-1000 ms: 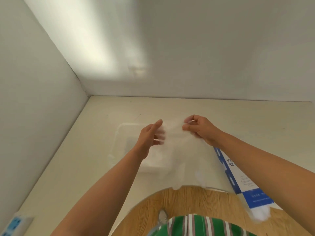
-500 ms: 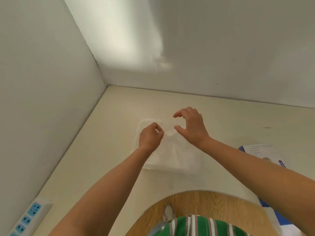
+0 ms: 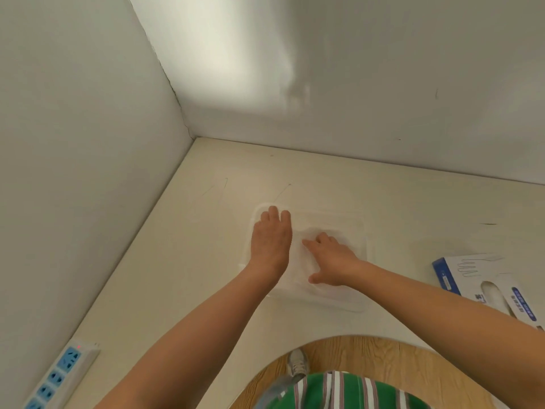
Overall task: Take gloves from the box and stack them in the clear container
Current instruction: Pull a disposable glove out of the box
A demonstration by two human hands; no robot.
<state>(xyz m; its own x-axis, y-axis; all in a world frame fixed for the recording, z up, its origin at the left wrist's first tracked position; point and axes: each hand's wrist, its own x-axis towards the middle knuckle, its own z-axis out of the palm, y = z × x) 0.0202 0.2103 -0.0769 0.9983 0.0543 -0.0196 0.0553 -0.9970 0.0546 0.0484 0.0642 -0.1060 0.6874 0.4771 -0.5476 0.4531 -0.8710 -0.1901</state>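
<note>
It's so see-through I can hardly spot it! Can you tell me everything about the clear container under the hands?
The clear container is a shallow, squarish tray with rounded corners and a raised rim, and it looks like thin see-through plastic. It sits flat and open on the cream table. Pale, filmy gloves lie inside. The left hand lies flat across its left part, and the right hand presses down in its middle.

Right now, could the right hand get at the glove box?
Probably yes. The right hand lies flat in the container, holding nothing, and the box sits on the table just to its right with nothing between them.
</note>
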